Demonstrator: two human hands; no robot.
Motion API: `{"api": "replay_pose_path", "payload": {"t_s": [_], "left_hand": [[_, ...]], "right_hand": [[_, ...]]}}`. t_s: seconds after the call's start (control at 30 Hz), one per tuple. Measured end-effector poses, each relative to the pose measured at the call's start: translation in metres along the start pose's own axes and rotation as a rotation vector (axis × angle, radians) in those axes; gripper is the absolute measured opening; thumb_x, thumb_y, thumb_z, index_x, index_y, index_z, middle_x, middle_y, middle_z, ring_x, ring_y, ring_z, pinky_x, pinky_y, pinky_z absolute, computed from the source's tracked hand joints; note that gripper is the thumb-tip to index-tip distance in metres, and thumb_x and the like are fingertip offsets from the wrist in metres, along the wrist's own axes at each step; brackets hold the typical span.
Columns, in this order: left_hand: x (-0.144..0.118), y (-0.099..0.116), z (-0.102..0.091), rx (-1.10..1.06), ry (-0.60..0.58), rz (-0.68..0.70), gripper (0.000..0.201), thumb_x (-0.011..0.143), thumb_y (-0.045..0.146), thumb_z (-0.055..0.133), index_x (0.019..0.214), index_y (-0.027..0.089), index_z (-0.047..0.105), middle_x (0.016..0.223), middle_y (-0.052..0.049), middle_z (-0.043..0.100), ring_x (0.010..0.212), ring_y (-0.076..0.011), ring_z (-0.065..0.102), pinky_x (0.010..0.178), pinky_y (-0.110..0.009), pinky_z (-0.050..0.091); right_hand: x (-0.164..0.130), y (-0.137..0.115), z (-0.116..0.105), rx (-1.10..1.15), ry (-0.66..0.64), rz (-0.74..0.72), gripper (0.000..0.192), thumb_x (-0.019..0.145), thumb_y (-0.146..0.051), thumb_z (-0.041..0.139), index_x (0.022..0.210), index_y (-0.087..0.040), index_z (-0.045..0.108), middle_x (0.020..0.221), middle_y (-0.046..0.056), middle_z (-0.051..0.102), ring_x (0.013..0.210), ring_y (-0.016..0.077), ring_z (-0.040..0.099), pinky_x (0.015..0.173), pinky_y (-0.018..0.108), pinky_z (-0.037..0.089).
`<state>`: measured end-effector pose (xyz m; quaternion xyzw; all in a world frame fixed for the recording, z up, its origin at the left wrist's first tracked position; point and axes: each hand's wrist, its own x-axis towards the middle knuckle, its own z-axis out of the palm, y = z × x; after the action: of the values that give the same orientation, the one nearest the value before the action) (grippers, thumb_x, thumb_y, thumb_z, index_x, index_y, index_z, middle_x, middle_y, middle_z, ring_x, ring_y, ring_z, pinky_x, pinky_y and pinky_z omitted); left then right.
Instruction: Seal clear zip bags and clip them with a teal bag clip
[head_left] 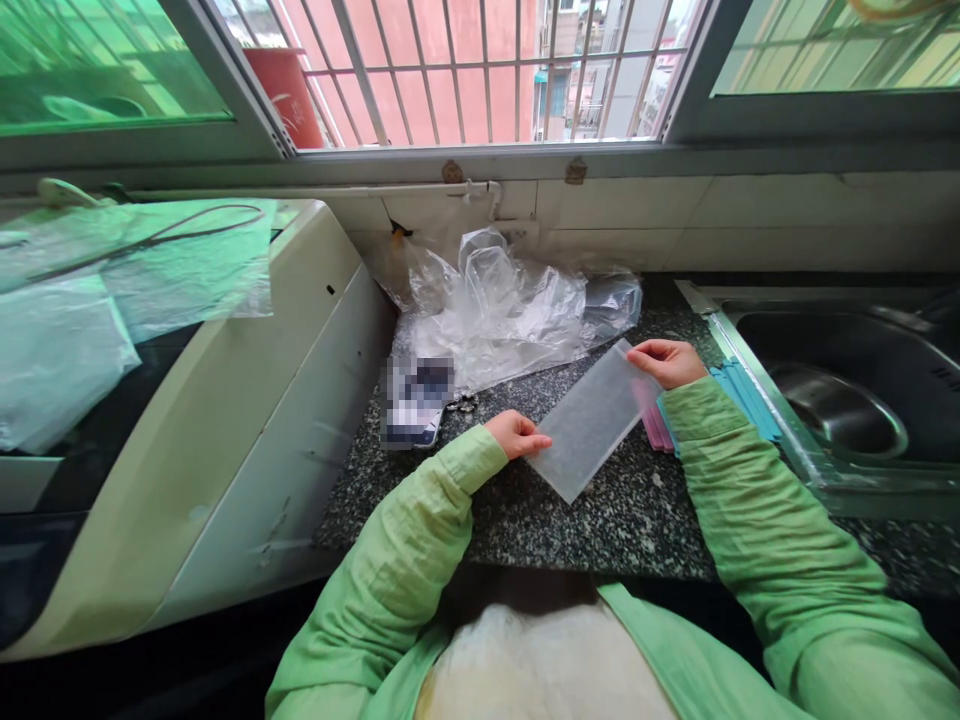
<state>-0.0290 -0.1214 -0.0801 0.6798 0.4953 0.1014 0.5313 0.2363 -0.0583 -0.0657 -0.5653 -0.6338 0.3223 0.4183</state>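
Speckled granite counter (600, 520), both hands' fingers pinching frosted plastic bag (589, 420), left hand (517, 434), right hand (667, 362), blurred object (415, 402) unreadable

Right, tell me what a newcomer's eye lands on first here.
First, the frosted plastic sheet at the centre of the speckled counter, pinched at opposite ends by the left hand and right hand. Behind it, a heap of crumpled clear plastic bags lies against the tiled wall. At right sits the steel sink.
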Motion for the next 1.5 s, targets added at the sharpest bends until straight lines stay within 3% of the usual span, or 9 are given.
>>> {"api": "replay_pose_path", "payload": {"t_s": [0.17, 0.3, 0.6, 0.97, 1.23, 1.5], "left_hand": [[0.0, 0.004, 0.0, -0.039, 0.028, -0.011, 0.035, 0.064, 0.038, 0.063, 0.041, 0.014, 0.051, 0.036, 0.006, 0.041, 0.042, -0.0051, 0.031, 0.047, -0.021, 0.024], [0.0, 0.0, 0.0, -0.071, 0.012, 0.017, 0.039, 0.061, 0.043, 0.064, 0.04, 0.015, 0.049, 0.036, 0.006, 0.039, 0.041, -0.0047, 0.029, 0.045, -0.022, 0.022], [0.0, -0.013, -0.003, -0.008, -0.142, 0.101, 0.049, 0.054, 0.061, 0.061, 0.047, 0.013, 0.056, 0.036, 0.006, 0.035, 0.038, -0.0045, 0.025, 0.041, -0.024, 0.015], [-0.003, -0.003, 0.0, -0.058, -0.12, 0.046, 0.045, 0.055, 0.057, 0.063, 0.042, 0.015, 0.053, 0.035, 0.004, 0.042, 0.038, -0.0047, 0.028, 0.042, -0.023, 0.019], [-0.004, -0.01, -0.001, -0.046, -0.194, 0.119, 0.048, 0.056, 0.06, 0.061, 0.047, 0.013, 0.055, 0.037, 0.005, 0.037, 0.039, -0.0045, 0.025, 0.042, -0.023, 0.016], [0.002, -0.018, 0.001, -0.049, -0.165, 0.172, 0.058, 0.061, 0.068, 0.05, 0.048, 0.011, 0.055, 0.038, 0.004, 0.037, 0.039, -0.0042, 0.023, 0.042, -0.023, 0.015]], "right_hand": [[0.0, -0.001, -0.003, -0.002, -0.008, 0.004, 0.041, 0.057, -0.057, 0.063, 0.066, -0.017, 0.064, 0.061, 0.002, 0.062, 0.052, 0.0121, 0.051, 0.047, 0.024, 0.039], [-0.001, -0.001, -0.002, -0.001, -0.002, 0.007, 0.041, 0.057, -0.056, 0.063, 0.066, -0.017, 0.064, 0.061, 0.003, 0.062, 0.052, 0.0124, 0.052, 0.046, 0.024, 0.039], [-0.005, -0.006, 0.008, 0.03, -0.011, -0.01, 0.036, 0.056, -0.052, 0.065, 0.063, -0.016, 0.063, 0.061, 0.002, 0.061, 0.053, 0.0109, 0.05, 0.05, 0.023, 0.04], [-0.005, -0.006, 0.016, -0.014, 0.01, -0.057, 0.03, 0.059, -0.047, 0.061, 0.062, -0.017, 0.064, 0.058, 0.001, 0.06, 0.054, 0.0125, 0.051, 0.05, 0.024, 0.04], [-0.008, -0.009, 0.018, 0.014, -0.006, -0.051, 0.031, 0.059, -0.047, 0.062, 0.062, -0.016, 0.064, 0.058, 0.001, 0.06, 0.052, 0.0118, 0.05, 0.049, 0.023, 0.039], [-0.006, -0.005, 0.026, 0.044, -0.079, -0.04, 0.037, 0.054, -0.052, 0.063, 0.059, -0.016, 0.063, 0.056, 0.001, 0.06, 0.05, 0.011, 0.049, 0.046, 0.023, 0.037]]}}
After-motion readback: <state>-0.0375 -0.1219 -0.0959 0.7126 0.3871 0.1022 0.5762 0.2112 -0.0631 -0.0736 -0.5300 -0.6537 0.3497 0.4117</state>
